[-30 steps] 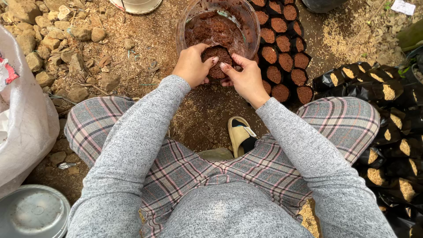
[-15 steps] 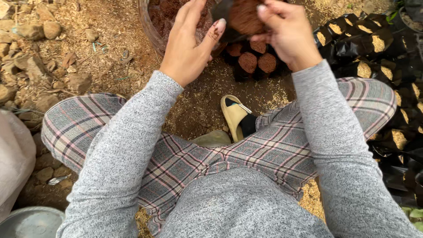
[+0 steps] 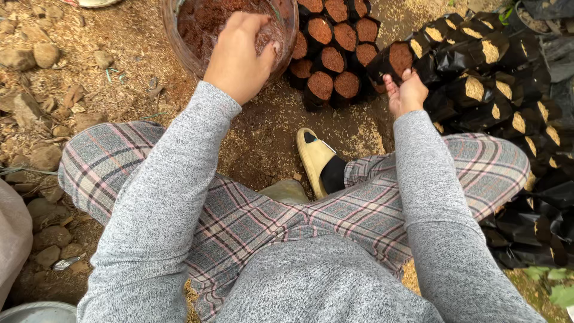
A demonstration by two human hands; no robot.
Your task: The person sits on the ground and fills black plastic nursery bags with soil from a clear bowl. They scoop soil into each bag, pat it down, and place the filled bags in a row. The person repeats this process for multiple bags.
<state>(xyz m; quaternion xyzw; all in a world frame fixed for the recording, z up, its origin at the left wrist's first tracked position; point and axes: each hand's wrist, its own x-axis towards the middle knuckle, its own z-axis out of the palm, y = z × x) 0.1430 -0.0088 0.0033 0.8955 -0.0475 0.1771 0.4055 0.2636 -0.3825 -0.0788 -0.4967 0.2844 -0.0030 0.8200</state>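
At twelve o'clock, your left hand (image 3: pixel 239 57) scoops soil in basin (image 3: pixel 179 45); at one o'clock, right hand (image 3: pixel 405 93) grasps filled black bag (image 3: pixel 396 60).

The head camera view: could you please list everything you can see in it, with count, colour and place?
Clear tub: one, holding reddish-brown soil, top centre on the ground.
Filled planting bags: a cluster, too many to count surely, black with brown soil tops, right of the tub.
Held bag: one, black, soil-filled, tilted, at the cluster's right edge.
Husk-topped bags: many, black with yellowish tops, along the right side.
Sandal: one, pale yellow, centre, over a black sock.
Stones: several, brown-grey, left side.
White sack: one, left edge.
Metal bowl: one, grey, bottom left corner.
Plaid trousers: grey-pink, centre.
Left hand: in the tub's soil.
Right hand: grip on the held bag.
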